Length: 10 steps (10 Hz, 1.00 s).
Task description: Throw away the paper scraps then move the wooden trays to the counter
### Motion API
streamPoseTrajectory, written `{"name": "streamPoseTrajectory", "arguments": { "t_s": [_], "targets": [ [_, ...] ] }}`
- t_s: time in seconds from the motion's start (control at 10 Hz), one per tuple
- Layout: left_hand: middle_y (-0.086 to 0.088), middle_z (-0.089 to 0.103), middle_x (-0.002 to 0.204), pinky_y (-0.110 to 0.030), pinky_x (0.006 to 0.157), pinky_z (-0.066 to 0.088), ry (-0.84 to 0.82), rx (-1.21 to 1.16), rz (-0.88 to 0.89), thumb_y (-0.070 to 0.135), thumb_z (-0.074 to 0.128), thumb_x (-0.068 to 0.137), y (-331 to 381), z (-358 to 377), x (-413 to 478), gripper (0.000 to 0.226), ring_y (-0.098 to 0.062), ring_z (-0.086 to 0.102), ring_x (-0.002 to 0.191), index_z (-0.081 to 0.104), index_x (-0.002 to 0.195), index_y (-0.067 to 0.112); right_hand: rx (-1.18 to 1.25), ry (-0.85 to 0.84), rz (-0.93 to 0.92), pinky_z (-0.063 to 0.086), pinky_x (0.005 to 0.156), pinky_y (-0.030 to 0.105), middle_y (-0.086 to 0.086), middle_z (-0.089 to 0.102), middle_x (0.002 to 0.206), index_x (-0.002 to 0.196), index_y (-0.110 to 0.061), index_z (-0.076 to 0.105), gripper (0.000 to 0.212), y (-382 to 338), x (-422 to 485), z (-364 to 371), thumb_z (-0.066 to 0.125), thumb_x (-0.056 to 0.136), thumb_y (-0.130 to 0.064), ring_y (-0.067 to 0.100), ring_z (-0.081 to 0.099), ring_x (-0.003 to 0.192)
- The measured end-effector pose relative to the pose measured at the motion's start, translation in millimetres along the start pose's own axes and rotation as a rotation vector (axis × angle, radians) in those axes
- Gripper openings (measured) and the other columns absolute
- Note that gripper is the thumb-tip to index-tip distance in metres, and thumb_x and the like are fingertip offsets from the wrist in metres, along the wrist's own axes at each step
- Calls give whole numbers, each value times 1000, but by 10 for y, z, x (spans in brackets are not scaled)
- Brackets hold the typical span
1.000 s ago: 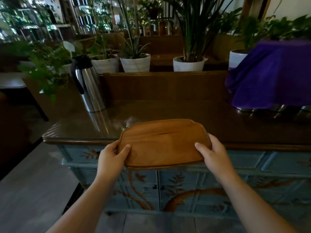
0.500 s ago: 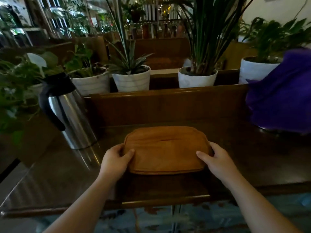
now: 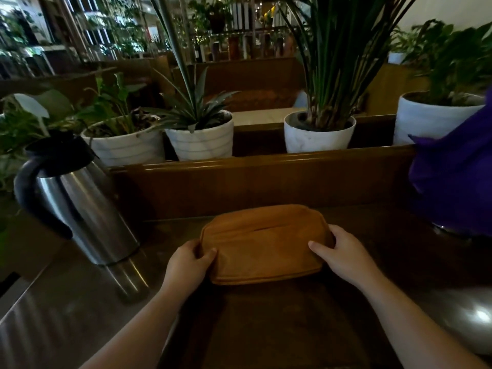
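A stack of light brown wooden trays (image 3: pixel 263 243) with rounded corners lies low over the dark wooden counter (image 3: pixel 279 323), near its raised back board; two edges show along its front. My left hand (image 3: pixel 189 265) grips the stack's left end, thumb on top. My right hand (image 3: pixel 343 251) grips the right end the same way. Whether the stack rests fully on the counter I cannot tell. No paper scraps are in view.
A steel jug with a black handle (image 3: pixel 80 206) stands on the counter to the left. A purple cloth (image 3: pixel 455 179) covers something at the right. Several white plant pots (image 3: pixel 202 139) line the ledge behind the back board (image 3: pixel 266 179).
The trays have gone from the counter's front edge forward and down onto the counter near the back board. Both hands kept their grip. The view has closed in on the counter.
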State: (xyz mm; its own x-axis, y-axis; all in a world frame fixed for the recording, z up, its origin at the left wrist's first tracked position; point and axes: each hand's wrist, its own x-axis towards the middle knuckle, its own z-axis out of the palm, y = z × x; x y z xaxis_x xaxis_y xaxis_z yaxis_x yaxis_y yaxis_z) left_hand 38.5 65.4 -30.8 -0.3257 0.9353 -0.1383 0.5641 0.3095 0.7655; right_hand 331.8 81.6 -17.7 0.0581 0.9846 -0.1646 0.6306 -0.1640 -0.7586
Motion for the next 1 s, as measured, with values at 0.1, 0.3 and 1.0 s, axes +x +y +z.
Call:
{"name": "streamPoseTrajectory", "arguments": {
  "t_s": [0.1,0.3,1.0],
  "targets": [
    [5,52,105,-25,75,43,4,-26,-1,34,60,87,38,48,19,53,-8,51,84,44,134,16,-79,-24,27,43,100,42,2,45,143,143,-22,34,68,37,92,5,59,86,-50,25,47,126],
    [-3,53,123,-41,92,49,21,-7,-30,40,65,82,14,67,74,56,-19,55,105,47,131,19,-181,-44,27,43,97,39,3,47,141,142,-21,35,65,33,186,-8,57,88,-50,26,49,125],
    [-2,29,152,-43,114,26,124,611,474,56,46,87,334,-85,-56,72,-21,26,139,19,146,25,-667,84,-507,32,112,43,-1,19,158,150,-30,12,78,-398,184,-128,46,86,-61,22,24,142]
  ]
}}
